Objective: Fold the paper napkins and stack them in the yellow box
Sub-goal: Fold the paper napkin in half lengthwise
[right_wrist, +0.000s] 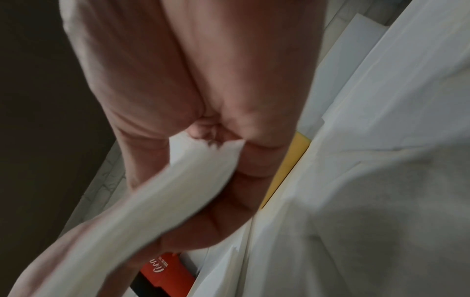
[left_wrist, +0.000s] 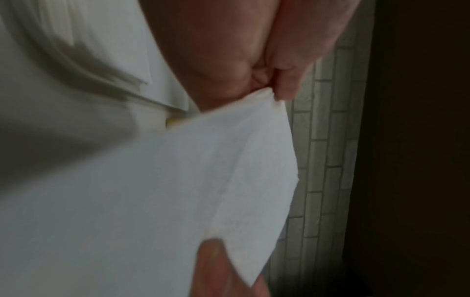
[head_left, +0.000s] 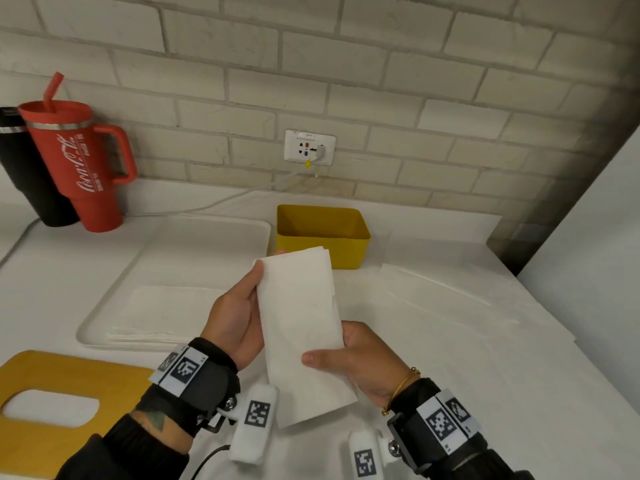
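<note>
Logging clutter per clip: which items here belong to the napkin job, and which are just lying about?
Job: folded napkin held by left hand and right hand; yellow box; napkin stack on white tray.
Idle: red tumbler; black tumbler; yellow lid.

Napkin [head_left: 304,327] held up above the counter [head_left: 450,358], between left hand [head_left: 235,317] on its left edge and right hand [head_left: 360,362] on its right edge. Box [head_left: 322,233] behind napkin, near the wall [head_left: 311,64]. Tray [head_left: 194,233] left of box, napkin stack [head_left: 166,313] lying in it. Two tumblers [head_left: 79,157] far left by the wall. Lid [head_left: 69,403] near left, before the tray. Loose napkins [head_left: 450,296] spread right of box
</note>
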Available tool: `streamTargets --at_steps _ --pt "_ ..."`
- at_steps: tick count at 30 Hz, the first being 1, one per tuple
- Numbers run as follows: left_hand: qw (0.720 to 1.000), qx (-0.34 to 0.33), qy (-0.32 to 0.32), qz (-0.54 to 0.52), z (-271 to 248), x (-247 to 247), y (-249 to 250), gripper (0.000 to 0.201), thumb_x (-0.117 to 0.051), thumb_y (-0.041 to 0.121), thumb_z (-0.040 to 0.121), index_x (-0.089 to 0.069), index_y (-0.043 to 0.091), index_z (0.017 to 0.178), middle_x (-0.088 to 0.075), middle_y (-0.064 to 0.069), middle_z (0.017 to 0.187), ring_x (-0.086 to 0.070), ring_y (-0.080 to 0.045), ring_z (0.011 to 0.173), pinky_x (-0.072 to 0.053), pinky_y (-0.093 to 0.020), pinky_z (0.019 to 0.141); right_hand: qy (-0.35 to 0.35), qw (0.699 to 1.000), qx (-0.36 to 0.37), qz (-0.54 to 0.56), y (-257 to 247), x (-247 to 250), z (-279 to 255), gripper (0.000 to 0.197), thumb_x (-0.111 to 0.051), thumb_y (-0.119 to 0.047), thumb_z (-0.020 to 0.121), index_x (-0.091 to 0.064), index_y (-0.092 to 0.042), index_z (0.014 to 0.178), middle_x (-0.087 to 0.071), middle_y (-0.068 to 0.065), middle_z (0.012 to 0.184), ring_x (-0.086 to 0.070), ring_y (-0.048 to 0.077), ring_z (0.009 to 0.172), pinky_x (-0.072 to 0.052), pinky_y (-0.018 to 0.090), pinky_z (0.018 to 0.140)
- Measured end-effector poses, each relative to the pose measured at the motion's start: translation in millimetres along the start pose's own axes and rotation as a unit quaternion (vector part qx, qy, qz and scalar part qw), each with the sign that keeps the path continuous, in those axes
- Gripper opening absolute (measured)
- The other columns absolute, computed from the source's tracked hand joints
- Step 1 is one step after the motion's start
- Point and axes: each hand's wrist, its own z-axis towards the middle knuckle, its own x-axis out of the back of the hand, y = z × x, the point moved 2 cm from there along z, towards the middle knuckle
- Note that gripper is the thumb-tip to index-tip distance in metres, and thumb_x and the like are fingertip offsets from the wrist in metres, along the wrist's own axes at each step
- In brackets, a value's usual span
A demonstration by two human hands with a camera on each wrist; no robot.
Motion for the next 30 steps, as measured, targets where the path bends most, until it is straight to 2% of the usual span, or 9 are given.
streamTargets --at_steps 2,4,8,12,16,20,24,27,30 --pt "0.999 0.031 -0.014 0.013 -0.1 -10.0 -13.6 0.046 -0.045 0.041 0.104 -0.061 0.011 0.135 -0.070 -0.015 0.128 -0.067 -0.032 0.119 -0.050 -0.051 0.102 0.008 1.000 0.003 0.003 -0.9 11.4 -1.3 0.035 -0.076 -0.004 0.086 -0.070 -0.008 0.121 -0.074 0.008 0.118 -0.070 0.026 0.112 -0.053 0.047 0.102" --pt "0.998 0.039 -0.030 0.044 -0.5 -20.2 -27.4 0.037 -0.051 0.026 0.102 -0.061 0.009 0.133 -0.070 -0.020 0.125 -0.068 -0.039 0.116 -0.054 -0.056 0.098 0.012 1.000 0.003 0.009 -0.7 20.9 -1.7 0.036 -0.077 -0.006 0.087 -0.070 -0.007 0.122 -0.074 0.008 0.118 -0.070 0.026 0.112 -0.053 0.047 0.102" --pt "0.998 0.021 -0.007 0.063 10.6 -38.8 -41.2 0.030 -0.054 0.015 0.099 -0.063 0.014 0.128 -0.073 -0.019 0.119 -0.072 -0.038 0.105 -0.056 -0.055 0.092 -0.010 0.998 -0.016 -0.055 3.9 47.4 -7.1 0.041 -0.082 -0.008 0.082 -0.070 -0.009 0.121 -0.076 0.005 0.115 -0.072 0.021 0.107 -0.055 0.040 0.100" --pt "0.998 0.002 0.028 0.050 26.5 -56.3 -47.0 0.024 -0.055 0.014 0.100 -0.067 0.019 0.120 -0.075 -0.016 0.115 -0.073 -0.033 0.097 -0.053 -0.052 0.092 -0.102 0.980 -0.067 -0.157 4.5 92.7 -21.6 0.028 -0.078 0.000 0.083 -0.067 0.000 0.109 -0.075 0.015 0.091 -0.073 0.021 0.078 -0.059 0.027 0.074" --pt "0.998 0.005 0.051 0.040 38.3 -76.2 -60.1 0.035 -0.058 0.020 0.096 -0.063 0.015 0.131 -0.072 -0.016 0.122 -0.072 -0.035 0.103 -0.055 -0.050 0.088 0.000 0.965 -0.041 -0.260 -13.4 168.8 -23.5 0.019 -0.079 -0.008 0.082 -0.069 -0.014 0.098 -0.075 0.004 0.084 -0.070 0.011 0.071 -0.059 0.029 0.074" --pt "0.997 0.000 0.064 0.041 42.6 -100.1 -80.2 0.028 -0.055 0.019 0.099 -0.065 0.016 0.125 -0.076 -0.013 0.112 -0.076 -0.030 0.091 -0.059 -0.043 0.075 0.105 0.887 -0.029 -0.448 -21.5 240.1 -14.1 0.030 -0.083 -0.032 0.079 -0.064 -0.025 0.102 -0.065 -0.008 0.104 -0.063 0.012 0.099 -0.053 0.026 0.088" --pt "0.995 -0.006 0.090 0.041 42.6 -116.6 -97.5 0.026 -0.055 0.018 0.099 -0.065 0.015 0.123 -0.077 -0.014 0.110 -0.077 -0.029 0.087 -0.055 -0.046 0.080 0.054 0.813 -0.075 -0.575 -7.1 265.8 -5.6 0.059 -0.074 -0.042 0.084 -0.047 -0.025 0.133 -0.050 -0.003 0.132 -0.047 0.020 0.125 -0.042 0.032 0.102" --pt "0.993 -0.016 0.113 0.037 38.8 -121.0 -106.9 0.030 -0.057 0.019 0.097 -0.065 0.015 0.125 -0.075 -0.015 0.114 -0.076 -0.031 0.091 -0.054 -0.048 0.082 0.042 0.777 -0.055 -0.626 4.7 271.8 1.6 0.046 -0.063 -0.032 0.092 -0.046 -0.021 0.134 -0.054 0.001 0.133 -0.052 0.024 0.121 -0.044 0.034 0.099" --pt "0.989 -0.028 0.140 0.033 29.6 -119.7 -114.6 0.033 -0.058 0.019 0.094 -0.065 0.014 0.126 -0.076 -0.014 0.113 -0.076 -0.031 0.089 -0.053 -0.048 0.081 0.063 0.758 -0.019 -0.649 8.6 277.2 5.7 0.024 -0.048 -0.017 0.098 -0.055 -0.015 0.121 -0.063 0.005 0.119 -0.059 0.025 0.104 -0.046 0.030 0.085"
